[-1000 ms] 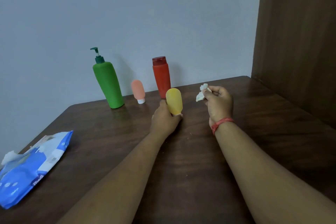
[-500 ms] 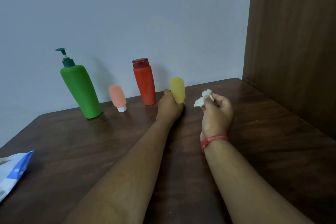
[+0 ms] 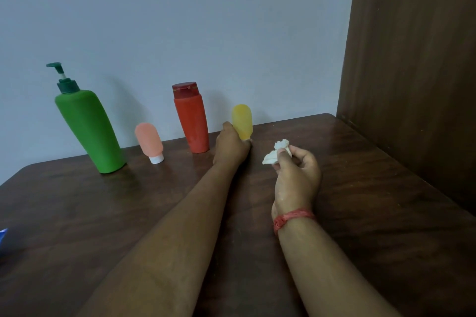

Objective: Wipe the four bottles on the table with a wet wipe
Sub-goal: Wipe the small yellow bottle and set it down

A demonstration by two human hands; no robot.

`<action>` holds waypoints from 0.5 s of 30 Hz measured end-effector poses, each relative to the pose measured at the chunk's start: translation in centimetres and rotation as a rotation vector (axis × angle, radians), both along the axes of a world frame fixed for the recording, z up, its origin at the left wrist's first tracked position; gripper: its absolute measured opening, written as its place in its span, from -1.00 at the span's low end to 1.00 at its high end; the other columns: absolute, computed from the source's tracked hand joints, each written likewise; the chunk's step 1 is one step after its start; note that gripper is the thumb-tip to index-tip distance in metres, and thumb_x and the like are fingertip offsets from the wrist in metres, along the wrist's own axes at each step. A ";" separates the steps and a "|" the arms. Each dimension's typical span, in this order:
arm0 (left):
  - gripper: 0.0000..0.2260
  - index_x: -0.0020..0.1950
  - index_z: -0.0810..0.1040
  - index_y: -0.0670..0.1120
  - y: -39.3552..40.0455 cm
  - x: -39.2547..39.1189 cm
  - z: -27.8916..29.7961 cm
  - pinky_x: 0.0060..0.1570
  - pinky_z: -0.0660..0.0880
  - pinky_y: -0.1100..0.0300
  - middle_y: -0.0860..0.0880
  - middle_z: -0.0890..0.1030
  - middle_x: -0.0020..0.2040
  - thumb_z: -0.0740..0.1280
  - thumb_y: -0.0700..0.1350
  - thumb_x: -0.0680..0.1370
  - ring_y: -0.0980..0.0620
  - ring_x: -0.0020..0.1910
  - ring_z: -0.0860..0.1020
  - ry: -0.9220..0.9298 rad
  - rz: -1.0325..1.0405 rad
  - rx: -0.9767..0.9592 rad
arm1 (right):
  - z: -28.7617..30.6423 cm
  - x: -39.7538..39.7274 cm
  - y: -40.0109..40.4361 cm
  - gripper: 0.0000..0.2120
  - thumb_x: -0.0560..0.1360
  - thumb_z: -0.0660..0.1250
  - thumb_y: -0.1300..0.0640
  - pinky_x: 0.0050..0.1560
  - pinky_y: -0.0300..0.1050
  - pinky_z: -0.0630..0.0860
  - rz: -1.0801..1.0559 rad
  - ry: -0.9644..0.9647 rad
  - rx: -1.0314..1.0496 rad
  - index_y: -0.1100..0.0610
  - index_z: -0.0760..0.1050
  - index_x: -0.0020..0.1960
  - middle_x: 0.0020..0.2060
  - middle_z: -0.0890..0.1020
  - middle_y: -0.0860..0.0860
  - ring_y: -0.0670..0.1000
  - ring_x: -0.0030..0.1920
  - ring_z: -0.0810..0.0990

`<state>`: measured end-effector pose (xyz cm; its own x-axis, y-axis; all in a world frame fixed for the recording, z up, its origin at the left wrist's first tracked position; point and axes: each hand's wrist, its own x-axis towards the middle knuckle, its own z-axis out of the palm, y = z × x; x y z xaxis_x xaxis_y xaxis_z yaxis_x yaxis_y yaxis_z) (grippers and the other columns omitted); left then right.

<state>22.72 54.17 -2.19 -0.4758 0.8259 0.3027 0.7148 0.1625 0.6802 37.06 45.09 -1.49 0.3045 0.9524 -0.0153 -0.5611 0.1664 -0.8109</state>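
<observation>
Yellow bottle [image 3: 242, 121] is standing near the surface's [image 3: 386, 188] far edge, left hand [image 3: 230, 148] gripping its base to steady it; right hand [image 3: 296, 175] is pinching the wipe [image 3: 277, 153], ready for wiping.

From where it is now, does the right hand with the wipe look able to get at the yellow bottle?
Probably yes. The right hand pinches the crumpled wipe just beside the yellow bottle, with bare table between. The left hand grips only the bottle's base, leaving its upper body exposed.
</observation>
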 end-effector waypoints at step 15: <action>-0.61 0.14 0.37 -0.15 0.1 0.2 0.2 -0.03 0.52 -0.03 -0.16 0.58 0.13 0.46 0.00 0.50 -0.18 0.14 0.56 0.015 0.023 -0.030 | 0.2 0.0 -0.3 -0.85 0.51 0.42 0.32 -0.16 -0.25 0.59 0.035 0.000 -0.017 0.08 0.57 -0.08 -0.20 0.70 -0.05 -0.11 -0.15 0.71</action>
